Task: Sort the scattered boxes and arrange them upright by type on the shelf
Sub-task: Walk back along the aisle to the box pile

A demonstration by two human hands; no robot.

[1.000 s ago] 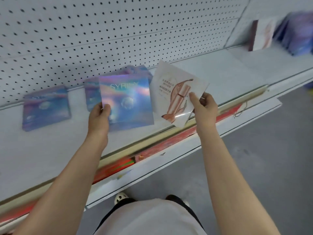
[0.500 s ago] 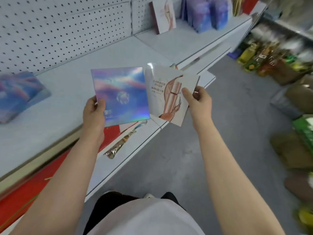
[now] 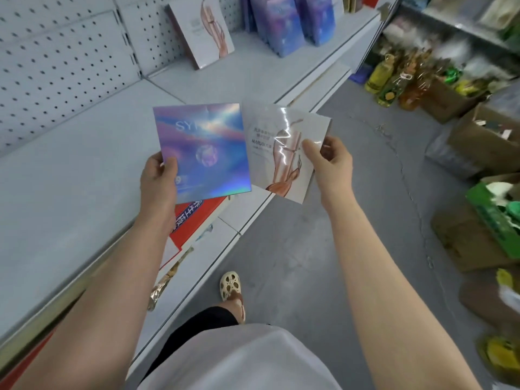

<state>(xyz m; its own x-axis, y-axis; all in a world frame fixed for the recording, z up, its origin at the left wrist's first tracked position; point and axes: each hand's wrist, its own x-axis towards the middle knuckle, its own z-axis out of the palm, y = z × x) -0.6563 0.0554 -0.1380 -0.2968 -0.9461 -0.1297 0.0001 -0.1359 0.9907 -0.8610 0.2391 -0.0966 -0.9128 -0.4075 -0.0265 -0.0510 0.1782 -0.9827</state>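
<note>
While the left hand (image 3: 159, 180) grips an iridescent blue-purple box (image 3: 201, 150), the right hand's (image 3: 332, 159) fingers pinch a glossy white box (image 3: 284, 149), lettering glare-blurred.

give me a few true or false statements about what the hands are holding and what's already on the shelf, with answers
1. The left hand holds the blue box. True.
2. The right hand is empty. False: it pinches the white box.
3. A white box stands upright on the shelf ahead. True.
4. The blue boxes on the shelf lie flat. False: they stand upright, right of the standing white one.
5. Both held boxes rest on the shelf. False: they are held in the air by its front edge.
</note>
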